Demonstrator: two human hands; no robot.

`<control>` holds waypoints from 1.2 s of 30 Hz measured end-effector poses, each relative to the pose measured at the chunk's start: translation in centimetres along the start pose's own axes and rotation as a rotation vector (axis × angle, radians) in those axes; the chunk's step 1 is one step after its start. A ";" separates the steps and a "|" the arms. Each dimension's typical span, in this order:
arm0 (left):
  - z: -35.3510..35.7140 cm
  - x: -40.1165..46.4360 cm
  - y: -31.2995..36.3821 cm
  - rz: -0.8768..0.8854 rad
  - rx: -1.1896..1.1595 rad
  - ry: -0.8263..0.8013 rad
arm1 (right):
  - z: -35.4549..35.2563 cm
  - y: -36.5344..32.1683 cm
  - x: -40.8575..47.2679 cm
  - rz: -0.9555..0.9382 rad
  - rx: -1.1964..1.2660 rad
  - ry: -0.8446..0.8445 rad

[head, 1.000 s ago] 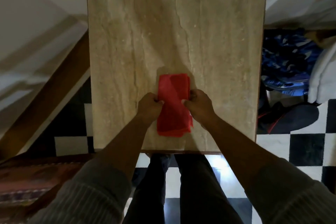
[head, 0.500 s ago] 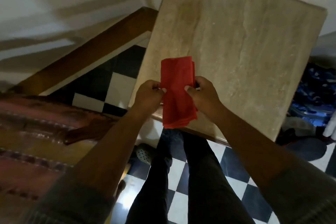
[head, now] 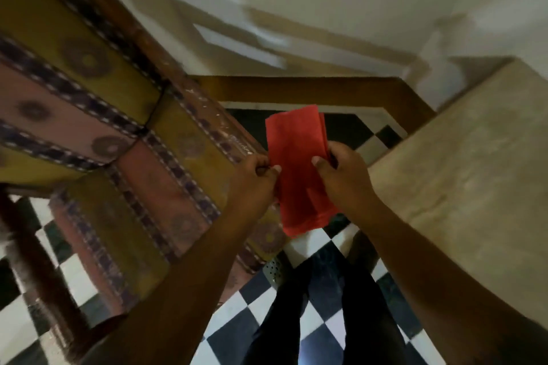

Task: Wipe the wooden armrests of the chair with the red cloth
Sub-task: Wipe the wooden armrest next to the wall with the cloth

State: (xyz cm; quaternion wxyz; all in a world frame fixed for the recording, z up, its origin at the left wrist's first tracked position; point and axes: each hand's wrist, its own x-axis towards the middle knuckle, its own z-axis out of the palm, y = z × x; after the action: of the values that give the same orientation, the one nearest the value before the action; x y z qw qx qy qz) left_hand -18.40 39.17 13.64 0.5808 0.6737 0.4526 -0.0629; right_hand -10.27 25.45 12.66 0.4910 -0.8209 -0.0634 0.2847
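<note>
Both hands, left hand [head: 255,184] and right hand [head: 341,178], are pinching the folded red cloth [head: 299,169] (light, floppy) by its sides; the armrest [head: 35,270] is probably the blurred wood at left.

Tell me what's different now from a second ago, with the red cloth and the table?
The red cloth was lifted off the stone table and carried to the person's left; it now hangs over the checkered floor, beside the patterned chair. The view swung left too, bringing the chair in. Unchanged: the left hand and right hand pinch the folded cloth's two sides.
</note>
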 end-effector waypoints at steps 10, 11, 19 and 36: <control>-4.2 6.3 -5.8 -0.152 -0.323 0.217 | 11.8 -0.6 6.9 -0.205 -0.426 0.003; -4.3 6.7 -6.4 -0.145 -0.325 0.197 | 12.0 -0.1 7.1 -0.214 -0.501 0.035; -7.3 11.8 -13.6 0.092 0.377 0.307 | 14.8 2.5 6.9 -0.693 -1.097 -0.208; -10.4 22.4 -23.5 0.312 0.945 0.380 | 17.6 0.7 12.3 -0.762 -0.991 -0.206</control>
State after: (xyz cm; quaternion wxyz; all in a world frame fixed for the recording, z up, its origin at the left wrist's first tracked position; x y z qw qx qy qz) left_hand -25.92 57.93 -13.79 0.1240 0.9208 0.3665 -0.0496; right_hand -9.55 43.34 0.84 0.1106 -0.8390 -0.5224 0.1043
